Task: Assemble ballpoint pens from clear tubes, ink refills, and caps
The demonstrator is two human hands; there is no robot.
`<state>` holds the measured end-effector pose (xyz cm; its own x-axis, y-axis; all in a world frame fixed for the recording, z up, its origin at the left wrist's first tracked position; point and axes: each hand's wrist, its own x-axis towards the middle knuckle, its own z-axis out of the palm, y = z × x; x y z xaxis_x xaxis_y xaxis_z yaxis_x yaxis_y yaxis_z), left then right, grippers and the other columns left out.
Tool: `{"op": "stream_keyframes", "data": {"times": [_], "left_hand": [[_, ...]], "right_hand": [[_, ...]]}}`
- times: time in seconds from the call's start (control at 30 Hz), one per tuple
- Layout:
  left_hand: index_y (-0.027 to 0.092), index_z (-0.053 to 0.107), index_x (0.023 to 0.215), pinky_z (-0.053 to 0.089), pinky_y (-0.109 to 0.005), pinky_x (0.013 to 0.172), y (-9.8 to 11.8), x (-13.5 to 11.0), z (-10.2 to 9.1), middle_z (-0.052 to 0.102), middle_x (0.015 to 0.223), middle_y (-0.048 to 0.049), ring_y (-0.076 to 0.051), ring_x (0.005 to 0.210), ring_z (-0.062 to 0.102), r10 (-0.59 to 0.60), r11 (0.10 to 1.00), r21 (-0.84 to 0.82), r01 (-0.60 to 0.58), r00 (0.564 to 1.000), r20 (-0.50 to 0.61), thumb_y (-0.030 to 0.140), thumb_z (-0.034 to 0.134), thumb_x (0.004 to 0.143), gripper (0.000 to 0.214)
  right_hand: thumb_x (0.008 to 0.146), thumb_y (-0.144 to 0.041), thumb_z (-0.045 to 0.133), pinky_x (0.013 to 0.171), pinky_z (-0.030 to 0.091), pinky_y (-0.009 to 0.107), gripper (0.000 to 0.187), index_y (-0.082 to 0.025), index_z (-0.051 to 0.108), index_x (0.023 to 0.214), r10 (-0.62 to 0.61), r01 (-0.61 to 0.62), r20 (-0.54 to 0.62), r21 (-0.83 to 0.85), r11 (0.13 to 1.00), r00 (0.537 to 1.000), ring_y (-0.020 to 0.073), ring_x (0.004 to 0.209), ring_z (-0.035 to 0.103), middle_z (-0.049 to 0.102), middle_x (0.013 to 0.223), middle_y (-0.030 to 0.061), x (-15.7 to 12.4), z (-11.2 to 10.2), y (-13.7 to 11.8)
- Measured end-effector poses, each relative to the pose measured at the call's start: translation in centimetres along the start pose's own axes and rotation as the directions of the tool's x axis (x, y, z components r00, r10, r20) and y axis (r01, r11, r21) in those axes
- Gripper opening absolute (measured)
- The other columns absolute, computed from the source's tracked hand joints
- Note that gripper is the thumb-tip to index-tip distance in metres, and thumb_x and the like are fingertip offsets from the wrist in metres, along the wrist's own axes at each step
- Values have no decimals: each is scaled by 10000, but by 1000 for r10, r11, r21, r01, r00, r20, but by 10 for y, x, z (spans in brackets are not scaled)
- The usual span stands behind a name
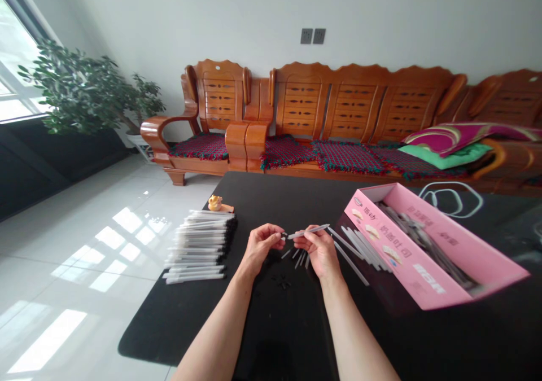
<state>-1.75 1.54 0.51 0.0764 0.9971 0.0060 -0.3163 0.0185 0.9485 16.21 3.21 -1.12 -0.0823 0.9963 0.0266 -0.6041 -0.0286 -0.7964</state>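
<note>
- Left hand (261,247) and right hand (319,251) raised over the counter, palms turned down and inward, facing each other; left forearm (215,336) and right forearm (355,336) angle in from the bottom of the view.
- Right hand: fingers curled narrowly around a slim white pen barrel (308,231).
- Barrel: long axis nearly level across the view, one end toward the left hand, the other rising slightly to the right.
- Left hand: fingertips (277,234) pinched close, just beside the barrel's near end; anything held is too small to tell.
- Below the hands: short dark rods (298,258) and small black pieces (283,281) on the black counter (271,200).
- Right of the hands: loose translucent tubes (359,248), beside an open pink cardboard box (423,271) containing grey pens (423,240).
- Left of the hands: a stack of black-tipped white pens (199,245), near a small yellow figurine (215,202).
- Beyond: a wooden sofa (359,104), a potted plant (84,90) and a white tiled floor (84,245).
</note>
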Motion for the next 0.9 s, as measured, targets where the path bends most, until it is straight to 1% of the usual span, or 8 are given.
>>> {"op": "stream_keyframes", "data": {"times": [0.1,0.2,0.27,0.33,0.4,0.53,0.7,0.9], "left_hand": [[106,706,924,530,-209,617,1,0,-2,706,723,-58,-123,638,652,-5,1000,-17,5,1000,-21,343,743,757,293],[110,707,909,545,-240,675,0,0,-2,721,760,-74,-145,691,673,-13,998,-59,11,999,-33,341,736,762,276],[111,709,909,550,-262,714,-1,1,-2,723,775,-75,-151,710,677,-17,997,-82,15,1000,-24,334,738,762,269],[106,717,912,542,-259,725,-2,1,-2,718,766,-70,-138,695,666,-22,997,-80,22,1000,-8,315,741,760,259],[98,724,917,524,-234,708,-2,1,-2,707,748,-63,-116,668,642,-17,998,-59,18,1000,7,292,741,760,250],[99,716,955,487,-198,653,-2,2,0,679,753,-44,-89,649,597,30,999,-25,-29,999,36,273,747,759,265],[117,656,922,498,-223,627,-4,3,3,656,793,-37,-110,671,612,35,998,-57,-31,996,85,280,788,725,288],[116,634,904,512,-230,624,-4,2,4,656,800,-40,-111,663,620,19,998,-58,-15,996,85,289,802,715,306]], "right_hand": [[728,-200,779,592,618,282,231,-181,612,885,2,-2,5,2,1000,1000,214,664,748,773,805,74,0,0,0],[728,-197,778,592,619,283,231,-180,611,886,1,-1,2,3,1000,1000,216,664,748,774,805,74,0,0,0],[730,-195,776,594,620,284,226,-179,611,883,1,-1,0,2,1000,1000,215,664,748,774,804,74,1,-1,0],[729,-196,777,596,622,286,225,-179,612,880,0,0,-1,4,1000,1000,214,662,748,773,803,71,1,-1,0],[723,-199,783,594,624,286,230,-180,615,879,-4,4,-6,7,1000,1000,210,658,747,773,804,66,1,-1,0],[713,-204,795,599,625,287,239,-181,619,873,-13,13,-24,7,1000,1000,205,655,746,773,799,63,1,-2,0],[701,-209,802,601,625,289,258,-180,612,873,-13,13,-39,2,1000,999,209,660,746,772,796,66,1,0,1],[691,-227,805,566,610,268,272,-180,603,866,-7,6,-44,-28,1000,999,203,626,739,769,774,62,0,3,1]]}}
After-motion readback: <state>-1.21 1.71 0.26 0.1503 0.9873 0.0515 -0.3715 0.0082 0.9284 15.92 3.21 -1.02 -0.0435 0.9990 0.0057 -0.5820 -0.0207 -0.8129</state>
